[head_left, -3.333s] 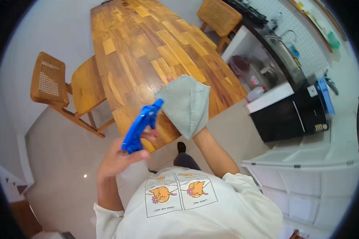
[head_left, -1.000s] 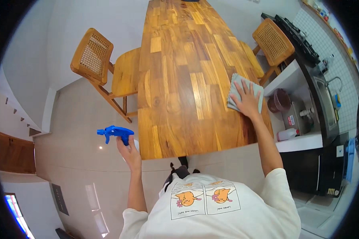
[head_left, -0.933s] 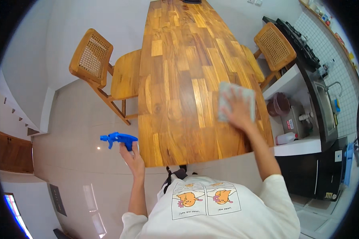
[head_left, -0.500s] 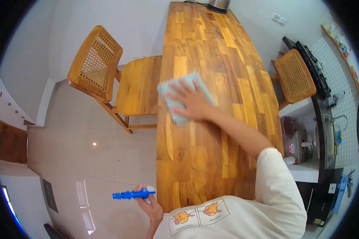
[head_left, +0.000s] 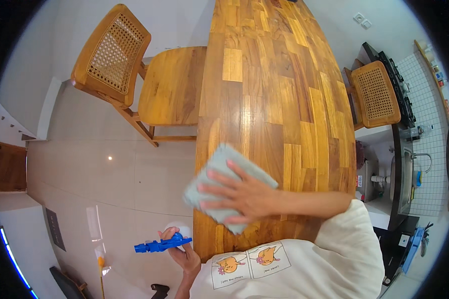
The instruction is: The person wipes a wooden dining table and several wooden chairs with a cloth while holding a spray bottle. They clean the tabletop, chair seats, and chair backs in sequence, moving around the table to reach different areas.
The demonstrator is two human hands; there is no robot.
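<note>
My right hand [head_left: 247,195] lies flat with spread fingers on a pale grey-green cloth [head_left: 225,160]. The cloth rests on the wooden table [head_left: 272,102] near its close left corner, and part of it sticks out past the left edge. Slight blur shows on hand and cloth. Low on the left, beside the table edge, my left hand [head_left: 187,258] is closed around a spray bottle [head_left: 159,245] with a blue trigger head and a whitish body. Most of the bottle's body is hidden under its head and my fingers.
A wooden chair with a woven back [head_left: 115,55] stands against the table's left side; another chair [head_left: 376,94] is at the right. Further right are a sink [head_left: 406,169] and a black stove [head_left: 395,82]. Shiny tiles cover the floor [head_left: 110,184] at left.
My right hand and the cloth have come closer to me along the table and toward its left edge. My left hand still holds the spray bottle in nearly the same place. The view has shifted slightly.
</note>
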